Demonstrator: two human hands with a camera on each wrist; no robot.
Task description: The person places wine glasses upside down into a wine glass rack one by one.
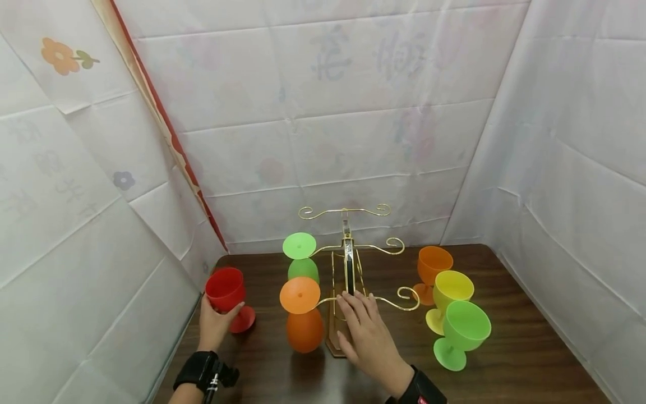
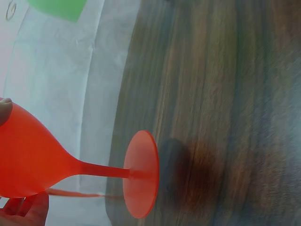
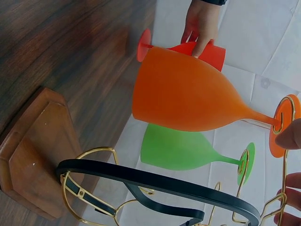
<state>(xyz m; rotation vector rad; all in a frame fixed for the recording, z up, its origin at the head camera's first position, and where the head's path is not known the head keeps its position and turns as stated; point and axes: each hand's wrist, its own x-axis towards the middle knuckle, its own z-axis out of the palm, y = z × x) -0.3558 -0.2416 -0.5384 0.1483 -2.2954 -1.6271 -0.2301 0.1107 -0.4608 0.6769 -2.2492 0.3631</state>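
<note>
My left hand (image 1: pixel 216 321) holds a red plastic goblet (image 1: pixel 225 289) by its bowl, upright at the table's left; in the left wrist view its round foot (image 2: pixel 141 174) looks slightly off the wood. The gold wire goblet rack (image 1: pixel 349 264) stands in the middle on a wooden base (image 3: pixel 40 150). My right hand (image 1: pixel 370 339) is at the rack's front, its thumb and fingers on either side of the front wire arm. From the rack's left side hang an orange goblet (image 3: pixel 183 92) and a green goblet (image 3: pixel 171 148), both upside down by their feet.
At the right of the dark wood table (image 1: pixel 383 376) stand an orange goblet (image 1: pixel 433 266), a yellow goblet (image 1: pixel 452 289) and a light green goblet (image 1: pixel 465 328), upright and close together. White sheeting (image 1: pixel 323 140) walls the table at the back and sides.
</note>
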